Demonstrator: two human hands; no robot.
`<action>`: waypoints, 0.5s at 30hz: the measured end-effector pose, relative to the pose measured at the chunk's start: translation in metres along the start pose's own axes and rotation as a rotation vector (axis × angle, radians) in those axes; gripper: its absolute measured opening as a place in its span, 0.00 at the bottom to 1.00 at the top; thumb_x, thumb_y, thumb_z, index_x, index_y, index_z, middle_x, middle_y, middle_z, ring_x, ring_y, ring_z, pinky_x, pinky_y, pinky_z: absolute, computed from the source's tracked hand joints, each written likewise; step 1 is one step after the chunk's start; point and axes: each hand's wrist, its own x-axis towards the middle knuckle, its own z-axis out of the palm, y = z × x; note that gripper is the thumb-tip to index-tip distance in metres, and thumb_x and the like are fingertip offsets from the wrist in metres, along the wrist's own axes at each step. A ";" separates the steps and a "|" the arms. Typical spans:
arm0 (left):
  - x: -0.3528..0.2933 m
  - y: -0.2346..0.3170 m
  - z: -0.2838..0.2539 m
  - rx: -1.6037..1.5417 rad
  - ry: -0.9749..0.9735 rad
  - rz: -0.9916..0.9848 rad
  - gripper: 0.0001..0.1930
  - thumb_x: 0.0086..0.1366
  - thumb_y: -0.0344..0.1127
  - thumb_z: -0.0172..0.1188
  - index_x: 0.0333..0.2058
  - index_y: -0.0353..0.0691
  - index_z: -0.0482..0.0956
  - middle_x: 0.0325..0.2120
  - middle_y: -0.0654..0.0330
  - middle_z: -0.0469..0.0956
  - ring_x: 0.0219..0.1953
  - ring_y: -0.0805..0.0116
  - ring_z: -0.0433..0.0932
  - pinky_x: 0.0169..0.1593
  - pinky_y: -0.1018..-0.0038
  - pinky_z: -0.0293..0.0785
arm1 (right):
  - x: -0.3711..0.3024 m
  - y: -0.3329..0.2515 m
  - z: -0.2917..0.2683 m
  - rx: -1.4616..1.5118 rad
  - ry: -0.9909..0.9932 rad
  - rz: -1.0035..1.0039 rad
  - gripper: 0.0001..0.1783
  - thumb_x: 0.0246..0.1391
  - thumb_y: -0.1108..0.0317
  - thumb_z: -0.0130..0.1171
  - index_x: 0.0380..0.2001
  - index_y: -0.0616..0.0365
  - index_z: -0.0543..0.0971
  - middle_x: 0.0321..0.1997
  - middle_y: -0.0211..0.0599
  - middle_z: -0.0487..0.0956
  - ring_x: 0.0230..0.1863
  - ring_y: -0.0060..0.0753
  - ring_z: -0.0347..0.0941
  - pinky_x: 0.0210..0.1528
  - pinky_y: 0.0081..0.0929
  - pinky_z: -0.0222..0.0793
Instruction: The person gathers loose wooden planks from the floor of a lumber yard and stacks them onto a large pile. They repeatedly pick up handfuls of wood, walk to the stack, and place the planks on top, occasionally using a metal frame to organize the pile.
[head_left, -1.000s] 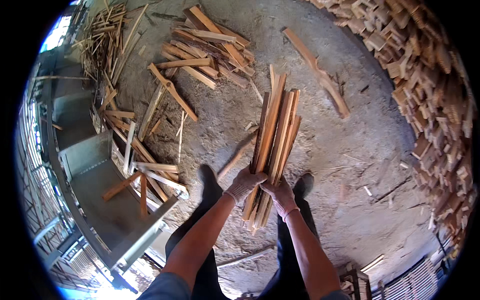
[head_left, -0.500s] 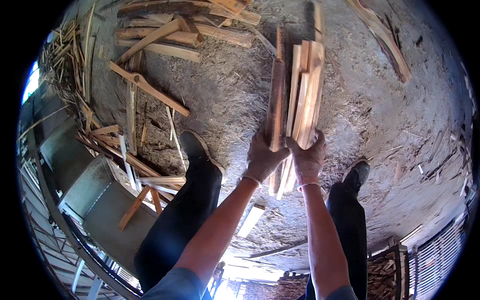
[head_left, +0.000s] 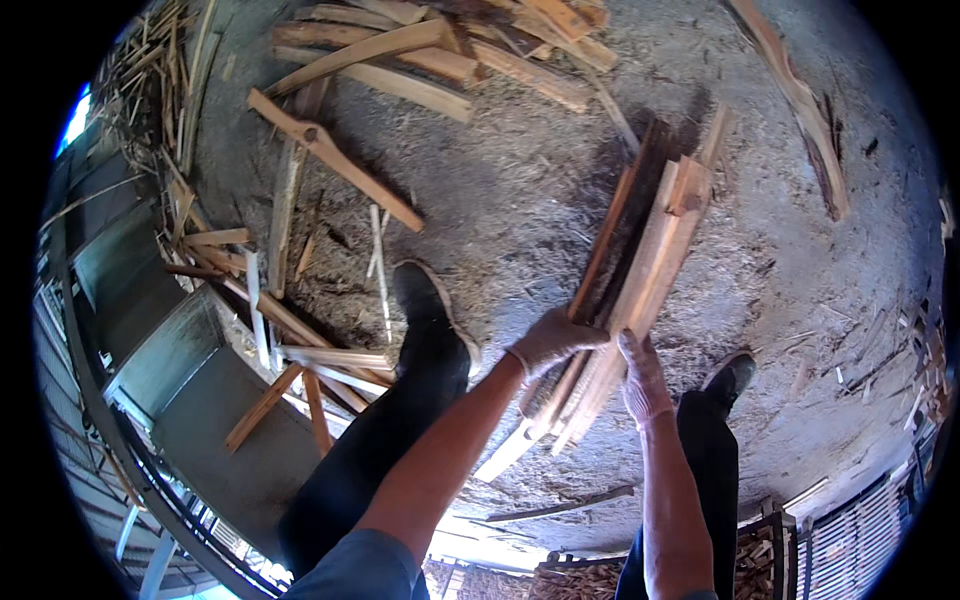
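Observation:
Between my feet lies a bundle of long wooden slats (head_left: pixel 655 255), some pale and smooth, one edged with dark bark. My gloved left hand (head_left: pixel 556 342) grips the bundle from its left side, fingers reaching over the dark-edged piece. On the other side my gloved right hand (head_left: pixel 644 377) presses against the pale slats, its thumb along their top. The bundle slants, its far end toward the right. Under its near end, a short pale wood piece (head_left: pixel 507 452) sticks out. The undersides of both hands are hidden.
A pile of wooden boards (head_left: pixel 400 85) lies at the far left, with a knotted board (head_left: pixel 335 160) nearer. A long bark-edged plank (head_left: pixel 795 105) rests far right. Grey metal bins (head_left: pixel 190 400) stand left of my leg, wood scraps beside them. A thin stick (head_left: pixel 560 505) lies near.
The bundle has turned, its far end swinging right, and has come nearer to me. Both hands moved with it, and the right hand now lies along its side.

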 end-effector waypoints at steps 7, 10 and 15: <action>-0.105 0.016 0.016 -0.371 0.042 0.085 0.34 0.57 0.37 0.75 0.60 0.33 0.73 0.48 0.61 0.79 0.50 0.73 0.76 0.56 0.75 0.74 | -0.085 -0.011 0.047 -0.189 0.191 0.015 0.39 0.57 0.57 0.71 0.66 0.58 0.65 0.56 0.36 0.76 0.53 0.29 0.71 0.57 0.30 0.68; -0.147 0.027 -0.001 -0.568 0.098 0.089 0.35 0.56 0.36 0.76 0.61 0.35 0.72 0.47 0.60 0.80 0.43 0.75 0.76 0.49 0.76 0.76 | -0.120 -0.070 0.118 -0.343 0.100 -0.049 0.39 0.57 0.57 0.71 0.65 0.61 0.66 0.55 0.37 0.77 0.53 0.28 0.72 0.58 0.29 0.70; -0.218 0.126 -0.061 -0.702 0.248 0.267 0.28 0.57 0.34 0.75 0.55 0.34 0.78 0.43 0.60 0.82 0.44 0.71 0.79 0.50 0.73 0.77 | -0.127 -0.159 0.242 -0.573 0.034 -0.163 0.41 0.52 0.53 0.74 0.62 0.64 0.69 0.53 0.43 0.80 0.51 0.35 0.78 0.53 0.33 0.74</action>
